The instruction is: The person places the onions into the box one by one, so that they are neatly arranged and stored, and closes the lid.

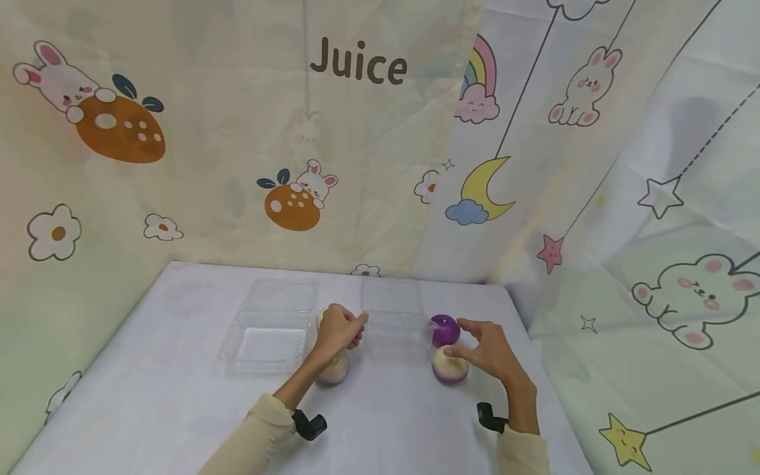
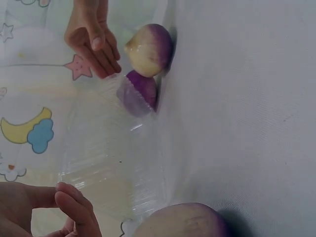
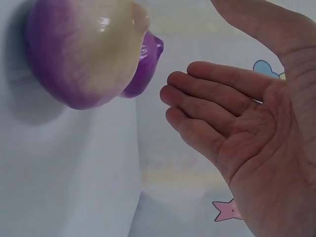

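Note:
My left hand (image 1: 340, 330) pinches the left edge of a clear plastic box (image 1: 396, 336) whose lid stands raised at the back. Beneath that wrist lies a cream-and-purple turnip (image 1: 334, 371); another pale round one (image 1: 319, 319) is mostly hidden behind the hand. Off the box's right side, my right hand (image 1: 488, 346) has its fingers extended and thumb apart, holding nothing. Beside it are a glossy purple onion (image 1: 445, 330) and, nearer me, a second turnip (image 1: 450, 365). In the left wrist view the box's clear edge overlaps the onion (image 2: 143, 89).
A second clear plastic box (image 1: 270, 344), lid open toward the back, sits left of my left hand. All stand on a white-covered table (image 1: 178, 369). Printed curtains (image 1: 368, 145) hang behind the table and along its right side.

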The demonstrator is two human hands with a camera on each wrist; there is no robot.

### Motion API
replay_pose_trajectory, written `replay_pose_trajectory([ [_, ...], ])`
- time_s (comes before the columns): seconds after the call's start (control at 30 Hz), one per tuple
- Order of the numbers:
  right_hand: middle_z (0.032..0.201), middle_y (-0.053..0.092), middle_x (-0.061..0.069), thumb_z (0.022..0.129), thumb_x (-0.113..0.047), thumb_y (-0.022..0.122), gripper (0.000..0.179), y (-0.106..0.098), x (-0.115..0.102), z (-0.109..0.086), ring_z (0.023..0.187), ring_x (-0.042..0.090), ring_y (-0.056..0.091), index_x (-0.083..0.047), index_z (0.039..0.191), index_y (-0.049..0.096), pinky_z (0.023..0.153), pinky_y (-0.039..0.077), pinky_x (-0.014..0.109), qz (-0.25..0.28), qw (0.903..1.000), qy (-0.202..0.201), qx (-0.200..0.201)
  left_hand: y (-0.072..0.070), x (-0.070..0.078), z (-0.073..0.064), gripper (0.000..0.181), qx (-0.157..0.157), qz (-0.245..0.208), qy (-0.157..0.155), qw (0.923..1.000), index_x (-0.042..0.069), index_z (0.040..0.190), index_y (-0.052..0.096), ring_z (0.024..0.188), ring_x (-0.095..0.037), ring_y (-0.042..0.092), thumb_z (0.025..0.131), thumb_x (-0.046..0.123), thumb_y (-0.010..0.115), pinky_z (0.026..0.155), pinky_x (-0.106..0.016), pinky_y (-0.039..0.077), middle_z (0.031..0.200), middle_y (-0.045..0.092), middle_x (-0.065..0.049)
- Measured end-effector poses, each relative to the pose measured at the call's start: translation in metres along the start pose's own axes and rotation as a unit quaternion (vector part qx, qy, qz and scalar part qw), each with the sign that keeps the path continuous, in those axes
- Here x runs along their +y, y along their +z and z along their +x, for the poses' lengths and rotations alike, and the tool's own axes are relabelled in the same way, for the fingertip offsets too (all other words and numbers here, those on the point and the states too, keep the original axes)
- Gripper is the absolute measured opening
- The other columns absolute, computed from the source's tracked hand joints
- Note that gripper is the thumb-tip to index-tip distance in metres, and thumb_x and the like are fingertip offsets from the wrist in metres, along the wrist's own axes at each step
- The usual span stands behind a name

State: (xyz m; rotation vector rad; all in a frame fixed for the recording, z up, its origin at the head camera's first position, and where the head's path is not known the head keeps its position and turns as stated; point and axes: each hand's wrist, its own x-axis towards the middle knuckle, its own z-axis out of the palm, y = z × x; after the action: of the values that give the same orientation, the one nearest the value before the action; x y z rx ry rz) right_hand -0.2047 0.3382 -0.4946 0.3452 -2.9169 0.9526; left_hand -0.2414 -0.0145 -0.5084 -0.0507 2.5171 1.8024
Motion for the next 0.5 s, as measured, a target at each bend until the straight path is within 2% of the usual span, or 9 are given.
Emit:
replay_pose_trajectory([
  [0.17, 0.145, 0.070, 0.023, 0.085, -0.051, 0.091, 0.084, 0.0044, 0.0031, -0.0024, 0.131, 0.052, 0.069, 0.003, 0.145, 0.067, 0.107, 0.058, 0.069, 0.010, 0.9999, 0.009, 0.000, 0.0005, 0.0018, -0.0030, 0.032, -0.008, -0.017, 0.002, 0.9998, -0.010, 0.081, 0.076, 0.045, -0.009, 0.059, 0.100, 0.015, 0.072, 0.044, -0.021, 0.054, 0.058, 0.068, -0.003],
  [0.5, 0.146, 0.070, 0.024, 0.084, -0.049, 0.093, 0.084, 0.0088, 0.0051, -0.0072, 0.132, 0.051, 0.068, 0.003, 0.145, 0.066, 0.107, 0.058, 0.067, 0.014, 0.9996, 0.023, -0.004, 0.0018, -0.0033, -0.0097, 0.027, -0.019, -0.020, 0.007, 0.9996, -0.002, 0.073, 0.073, 0.046, -0.010, 0.060, 0.098, 0.008, 0.069, 0.047, -0.021, 0.056, 0.058, 0.067, -0.004],
])
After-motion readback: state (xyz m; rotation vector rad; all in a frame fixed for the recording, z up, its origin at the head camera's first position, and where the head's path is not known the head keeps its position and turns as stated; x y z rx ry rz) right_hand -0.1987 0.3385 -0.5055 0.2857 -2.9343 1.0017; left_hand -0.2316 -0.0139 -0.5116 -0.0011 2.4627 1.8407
